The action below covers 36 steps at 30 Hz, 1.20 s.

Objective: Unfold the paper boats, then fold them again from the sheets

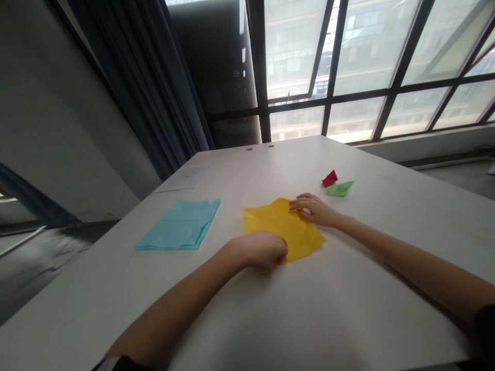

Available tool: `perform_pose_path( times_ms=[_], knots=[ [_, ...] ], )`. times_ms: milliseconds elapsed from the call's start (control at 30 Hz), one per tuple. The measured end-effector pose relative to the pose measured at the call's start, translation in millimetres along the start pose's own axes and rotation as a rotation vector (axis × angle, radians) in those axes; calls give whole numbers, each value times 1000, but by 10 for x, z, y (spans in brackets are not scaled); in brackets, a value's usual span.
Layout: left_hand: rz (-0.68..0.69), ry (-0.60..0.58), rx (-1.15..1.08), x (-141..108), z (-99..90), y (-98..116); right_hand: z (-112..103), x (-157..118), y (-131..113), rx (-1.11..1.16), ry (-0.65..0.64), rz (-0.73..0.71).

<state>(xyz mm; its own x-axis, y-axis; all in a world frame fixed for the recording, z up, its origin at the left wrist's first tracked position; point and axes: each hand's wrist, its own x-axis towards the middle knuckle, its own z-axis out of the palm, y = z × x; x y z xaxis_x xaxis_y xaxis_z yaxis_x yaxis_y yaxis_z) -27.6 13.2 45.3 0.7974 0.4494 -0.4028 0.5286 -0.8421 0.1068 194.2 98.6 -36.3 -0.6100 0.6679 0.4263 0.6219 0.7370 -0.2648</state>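
A yellow sheet of paper [284,224] lies on the white table, its edges uneven and slightly raised. My left hand [266,250] is closed at the sheet's near left edge, fingers curled under and pressed together on the paper. Over the far right edge of the sheet rests my right hand [311,208], its fingers bent and touching the paper, the thumb apart from them.
A stack of light blue creased sheets [180,224] lies to the left. Behind it is a printed white page [185,179]. A red folded paper [330,179] and a green folded paper [340,189] sit beyond my right hand. Windows line the back.
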Motion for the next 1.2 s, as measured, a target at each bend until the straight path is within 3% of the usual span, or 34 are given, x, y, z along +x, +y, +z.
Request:
perform_pose_path(
  times_ms=[100, 267, 367, 467, 633, 800, 900, 1033, 1100, 1200],
  knots=[
    [-85, 52, 2, -5, -8, -55, 19, -39, 35, -112, -80, 43],
    [-349, 123, 29, 54, 19, -228, -2, -65, 47, -199, -71, 66],
    [-499, 173, 34, 129, 89, -383, -22, -48, -19, -187, -57, 47],
    [-562, 285, 34, 197, 197, -551, -43, -33, -134, -91, -82, -3],
    [-472, 320, -35, 235, 345, -711, -51, -14, -267, 36, -147, -67],
    [-442, 290, -61, 238, 378, -720, 28, -39, -67, -46, 16, 162],
    [-445, 284, -72, 236, 365, -727, 77, -87, 100, -99, -7, 270],
    [-409, 265, -92, 212, 355, -816, 121, -141, 201, -129, -29, 301],
    [-454, 280, -113, 201, 375, -900, 139, -153, 209, -141, -28, 312],
    [-614, 399, -161, 201, 436, -1047, 166, -160, 216, -167, -18, 341]
  ],
)
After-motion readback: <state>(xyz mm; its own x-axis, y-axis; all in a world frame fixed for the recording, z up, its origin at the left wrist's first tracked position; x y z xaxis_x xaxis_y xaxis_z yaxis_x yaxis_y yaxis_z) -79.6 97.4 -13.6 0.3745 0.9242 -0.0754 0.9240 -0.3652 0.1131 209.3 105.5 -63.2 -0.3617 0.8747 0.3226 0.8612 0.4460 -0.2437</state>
